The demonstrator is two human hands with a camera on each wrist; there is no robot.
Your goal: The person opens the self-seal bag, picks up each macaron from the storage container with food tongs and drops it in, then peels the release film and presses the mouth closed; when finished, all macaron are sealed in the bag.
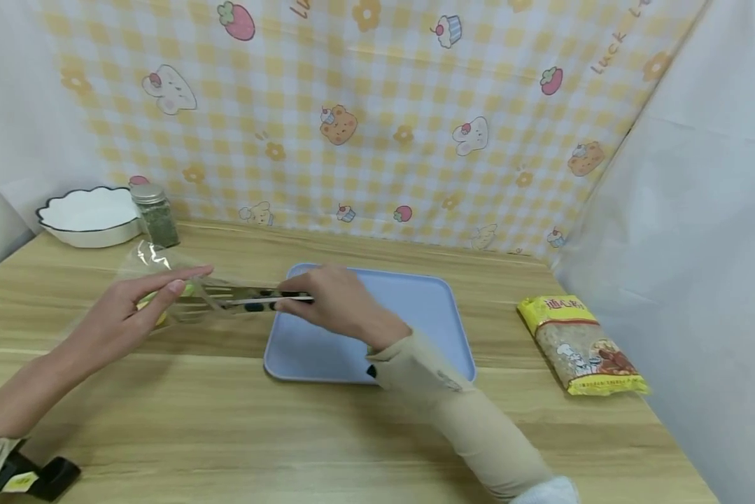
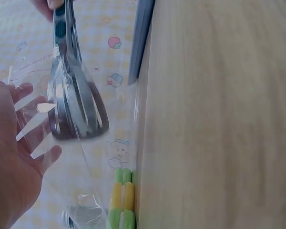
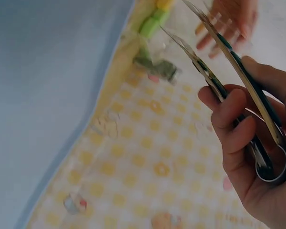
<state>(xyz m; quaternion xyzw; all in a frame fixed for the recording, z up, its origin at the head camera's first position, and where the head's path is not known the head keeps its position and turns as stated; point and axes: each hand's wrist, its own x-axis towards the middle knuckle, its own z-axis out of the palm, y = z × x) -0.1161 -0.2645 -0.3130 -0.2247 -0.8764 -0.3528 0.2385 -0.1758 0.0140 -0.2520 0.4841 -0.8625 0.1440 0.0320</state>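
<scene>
In the head view, my right hand [image 1: 336, 301] grips metal food tongs [image 1: 260, 301] by their dark green-spotted handles. Slotted tong heads [image 2: 78, 105] point left toward a clear plastic bag [image 2: 35, 71] and overlap it; how far inside they reach, I cannot tell. My left hand [image 1: 134, 304] has its fingers spread against the bag film, thumb apart from the index finger. Seen in the right wrist view, the tong arms stand slightly apart with nothing visible between their tips. A green-and-yellow segmented item [image 2: 123, 198] lies on the table beyond the left hand, partly hidden in the head view.
A blue tray [image 1: 364, 357] lies at mid-table, under the right forearm. At the back left stand a white scalloped dish [image 1: 90, 217] and a glass jar of green flakes [image 1: 158, 220]. A yellow food packet [image 1: 581, 346] rests at the right. Behind hangs a checked cloth [image 1: 377, 105].
</scene>
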